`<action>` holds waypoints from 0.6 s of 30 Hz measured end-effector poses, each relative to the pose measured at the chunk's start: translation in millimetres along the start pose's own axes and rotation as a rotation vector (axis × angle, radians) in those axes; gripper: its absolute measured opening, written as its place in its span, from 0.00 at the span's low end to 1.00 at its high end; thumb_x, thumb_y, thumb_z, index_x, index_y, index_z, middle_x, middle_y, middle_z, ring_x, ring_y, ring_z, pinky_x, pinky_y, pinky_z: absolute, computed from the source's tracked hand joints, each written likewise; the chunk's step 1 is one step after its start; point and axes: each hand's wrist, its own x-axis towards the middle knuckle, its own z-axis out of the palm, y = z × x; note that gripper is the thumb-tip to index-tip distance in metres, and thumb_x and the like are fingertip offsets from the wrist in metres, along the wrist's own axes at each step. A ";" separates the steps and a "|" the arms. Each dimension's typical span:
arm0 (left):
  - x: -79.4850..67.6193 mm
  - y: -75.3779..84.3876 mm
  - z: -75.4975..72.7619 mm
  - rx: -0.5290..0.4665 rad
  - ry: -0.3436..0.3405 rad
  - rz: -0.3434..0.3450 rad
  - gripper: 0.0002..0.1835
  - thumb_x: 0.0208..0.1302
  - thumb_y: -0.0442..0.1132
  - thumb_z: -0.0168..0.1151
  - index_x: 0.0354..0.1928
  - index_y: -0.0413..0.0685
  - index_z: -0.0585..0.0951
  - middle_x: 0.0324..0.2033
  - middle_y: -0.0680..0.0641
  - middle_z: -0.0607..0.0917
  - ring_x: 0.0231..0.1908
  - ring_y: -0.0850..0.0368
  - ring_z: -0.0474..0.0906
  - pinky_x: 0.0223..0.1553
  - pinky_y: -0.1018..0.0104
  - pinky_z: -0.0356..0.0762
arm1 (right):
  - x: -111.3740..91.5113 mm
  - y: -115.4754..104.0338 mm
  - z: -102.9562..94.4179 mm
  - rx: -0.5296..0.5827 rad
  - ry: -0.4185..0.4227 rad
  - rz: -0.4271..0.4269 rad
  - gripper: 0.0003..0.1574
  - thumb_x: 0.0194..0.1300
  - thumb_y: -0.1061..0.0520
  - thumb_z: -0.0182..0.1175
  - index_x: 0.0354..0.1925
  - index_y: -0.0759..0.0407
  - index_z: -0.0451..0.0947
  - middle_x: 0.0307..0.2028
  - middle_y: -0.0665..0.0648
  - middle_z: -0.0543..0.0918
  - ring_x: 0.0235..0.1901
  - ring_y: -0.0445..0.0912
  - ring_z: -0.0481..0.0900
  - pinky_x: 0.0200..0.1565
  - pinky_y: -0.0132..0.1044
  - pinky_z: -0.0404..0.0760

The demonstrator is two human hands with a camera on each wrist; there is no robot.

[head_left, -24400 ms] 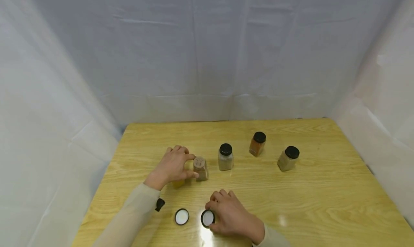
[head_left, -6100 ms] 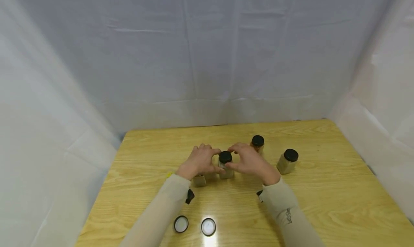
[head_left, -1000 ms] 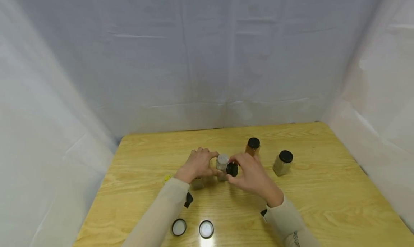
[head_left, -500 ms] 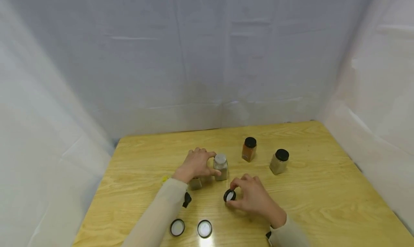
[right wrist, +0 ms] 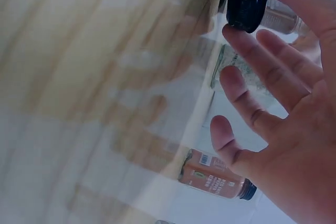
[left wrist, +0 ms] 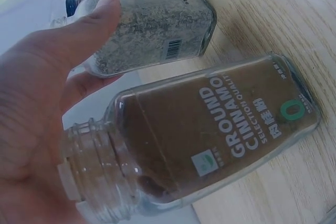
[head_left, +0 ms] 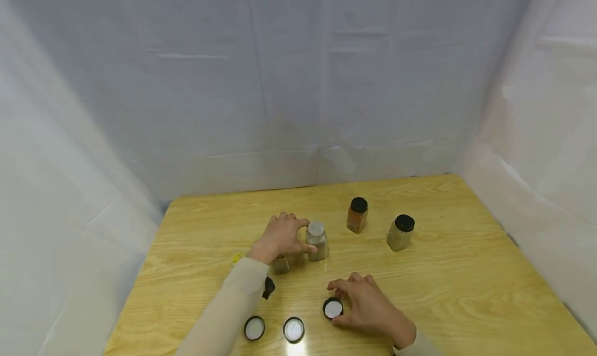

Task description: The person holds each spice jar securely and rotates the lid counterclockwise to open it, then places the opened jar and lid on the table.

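Note:
My left hand [head_left: 283,237] grips an uncapped glass spice jar [head_left: 316,241] with a pale shaker top, standing on the table. In the left wrist view its grey-white flaked contents show, with my thumb across its side. A ground cinnamon jar [left wrist: 210,129], also uncapped, stands beside that hand, partly hidden by the wrist in the head view. My right hand [head_left: 368,305] pinches a black lid [head_left: 333,308] between thumb and index finger, low at the tabletop, its white inside upward. The other fingers are spread in the right wrist view.
Two black lids [head_left: 254,328] [head_left: 294,330] lie white side up near the front. An orange-brown spice jar [head_left: 357,217] and a beige one [head_left: 400,232], both capped, stand at the right. A yellow object [head_left: 237,258] shows behind the left forearm. White sheets surround the wooden table [head_left: 448,273].
My right hand has taken the black lid off the jar, turned it white side up, and brought it down toward the table's front. The left hand has stayed at the jar.

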 end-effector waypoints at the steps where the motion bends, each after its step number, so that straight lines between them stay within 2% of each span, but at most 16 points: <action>1: 0.4 -0.1 0.0 0.001 -0.001 0.000 0.42 0.60 0.67 0.74 0.72 0.55 0.78 0.65 0.38 0.81 0.68 0.35 0.73 0.71 0.35 0.66 | -0.5 0.0 -0.7 -0.001 -0.006 -0.003 0.36 0.52 0.43 0.83 0.57 0.46 0.84 0.40 0.39 0.88 0.42 0.35 0.74 0.46 0.42 0.66; 4: 0.7 -0.1 -0.7 0.008 -0.004 0.003 0.43 0.59 0.67 0.74 0.72 0.55 0.79 0.65 0.38 0.81 0.68 0.36 0.73 0.71 0.35 0.66 | -1.5 -1.0 -7.6 0.003 -0.034 0.002 0.40 0.52 0.40 0.83 0.61 0.48 0.83 0.44 0.41 0.88 0.44 0.37 0.76 0.47 0.43 0.67; 6: 0.9 -0.4 -1.8 0.002 -0.013 0.009 0.44 0.58 0.68 0.75 0.72 0.55 0.79 0.66 0.38 0.81 0.69 0.35 0.72 0.71 0.34 0.65 | 0.3 -0.4 -17.4 0.010 -0.022 0.019 0.40 0.56 0.39 0.80 0.63 0.50 0.82 0.48 0.45 0.88 0.45 0.40 0.78 0.47 0.44 0.70; 8: 1.1 -0.7 -3.9 -0.016 -0.024 0.012 0.46 0.56 0.69 0.75 0.73 0.55 0.78 0.66 0.38 0.80 0.69 0.35 0.72 0.72 0.34 0.63 | 6.4 2.2 -32.3 0.008 0.047 0.036 0.37 0.61 0.40 0.77 0.63 0.53 0.82 0.52 0.49 0.88 0.46 0.44 0.81 0.47 0.45 0.76; 11: 3.4 -0.3 -7.9 -0.048 -0.029 0.016 0.48 0.55 0.70 0.75 0.75 0.58 0.76 0.66 0.39 0.80 0.69 0.36 0.72 0.73 0.33 0.61 | 24.8 9.2 -60.0 -0.016 0.249 0.039 0.29 0.69 0.47 0.73 0.62 0.59 0.82 0.56 0.58 0.86 0.44 0.51 0.84 0.43 0.46 0.83; 13: 5.8 1.4 -10.5 -0.066 -0.010 0.030 0.48 0.56 0.70 0.75 0.75 0.59 0.75 0.66 0.40 0.81 0.68 0.38 0.73 0.72 0.34 0.63 | 40.3 14.7 -77.2 -0.064 0.364 0.049 0.28 0.70 0.52 0.71 0.63 0.62 0.80 0.59 0.64 0.83 0.44 0.56 0.85 0.42 0.49 0.85; 15: 8.7 4.5 -12.8 -0.089 0.022 0.061 0.46 0.57 0.70 0.75 0.75 0.60 0.76 0.65 0.41 0.81 0.67 0.39 0.75 0.71 0.34 0.64 | 55.3 19.6 -90.2 -0.114 0.409 0.083 0.30 0.72 0.53 0.70 0.66 0.65 0.77 0.62 0.70 0.79 0.45 0.60 0.85 0.42 0.54 0.86; 18: 13.1 11.6 -14.1 -0.117 0.075 0.129 0.42 0.60 0.68 0.74 0.73 0.59 0.77 0.65 0.42 0.83 0.66 0.40 0.76 0.70 0.35 0.65 | 72.3 27.4 -99.7 -0.193 0.381 0.157 0.35 0.74 0.52 0.67 0.71 0.67 0.72 0.68 0.76 0.72 0.49 0.66 0.85 0.44 0.60 0.86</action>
